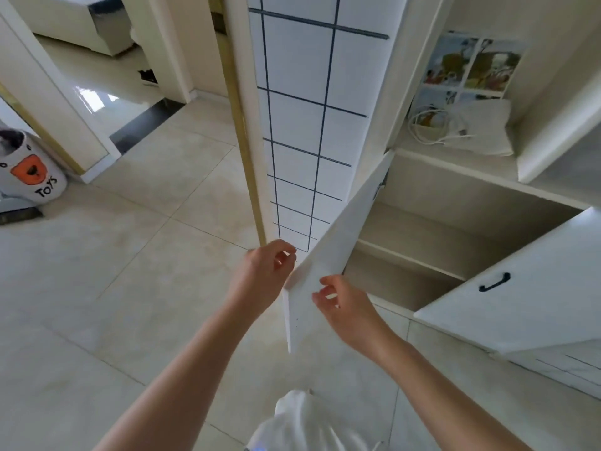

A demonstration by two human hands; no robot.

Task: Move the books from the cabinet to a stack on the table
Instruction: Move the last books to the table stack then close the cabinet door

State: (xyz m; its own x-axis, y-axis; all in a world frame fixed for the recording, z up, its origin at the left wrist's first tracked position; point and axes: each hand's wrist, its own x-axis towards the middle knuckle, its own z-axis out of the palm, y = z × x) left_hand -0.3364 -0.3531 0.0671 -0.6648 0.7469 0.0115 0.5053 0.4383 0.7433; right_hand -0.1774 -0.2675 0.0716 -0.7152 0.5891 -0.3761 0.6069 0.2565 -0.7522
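The white cabinet point(455, 203) stands at the right with both lower doors swung out. Its two inner shelves point(413, 262) show no books. The left door point(328, 255) juts toward me. My left hand point(263, 271) hovers at that door's outer top corner, fingers loosely curled and holding nothing. My right hand point(344, 307) is on the door's inner side, fingers apart, right at its face. An illustrated book point(471, 66) leans against the back of the open shelf above. No table is in view.
A white cloth bag point(481, 128) and a coiled white cable point(426, 125) lie in front of the book. The right door point(520, 288) has a black handle. A tiled pillar point(302, 109) is left of the cabinet. A "TOYS" bin point(29, 170) sits far left on the tiled floor.
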